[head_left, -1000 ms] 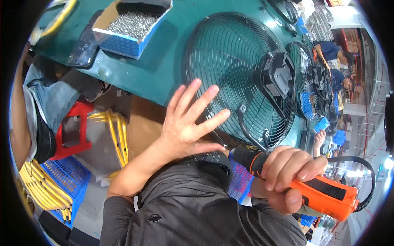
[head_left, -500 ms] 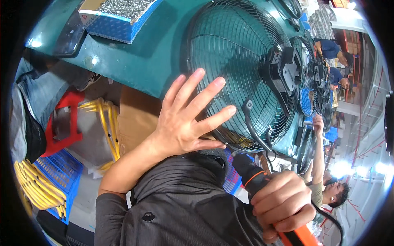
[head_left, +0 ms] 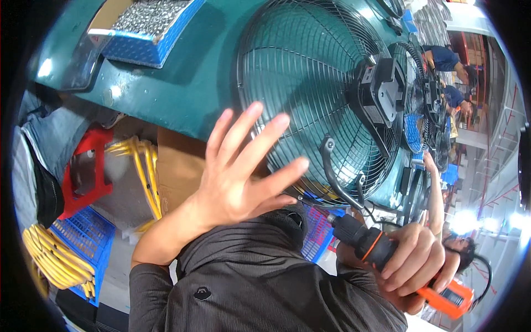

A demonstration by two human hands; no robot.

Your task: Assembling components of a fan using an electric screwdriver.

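Observation:
My left hand (head_left: 232,171) is open with its fingers spread, over the near edge of a black wire-grilled fan (head_left: 301,83); whether a finger touches the grille I cannot tell. The fan lies on a green table, with a dark motor housing (head_left: 381,91) and a curved black bracket (head_left: 332,171) facing up. At the lower right, my right hand (head_left: 415,263) grips an orange and black power drill (head_left: 451,296). The drill's chuck points up and left, below the bracket and apart from it. A black cord runs from the tool.
A blue box of small metal fasteners (head_left: 149,47) stands on the green table (head_left: 160,99). Further fans (head_left: 412,99) line the right, with co-workers beyond. Below left are a red stool (head_left: 91,171), a blue crate (head_left: 91,235) and yellow curved tubes (head_left: 55,257).
My right hand has brought the drill rightward and turned it, so more of its body shows. The left hand has shifted slightly left and down. The view has moved a little.

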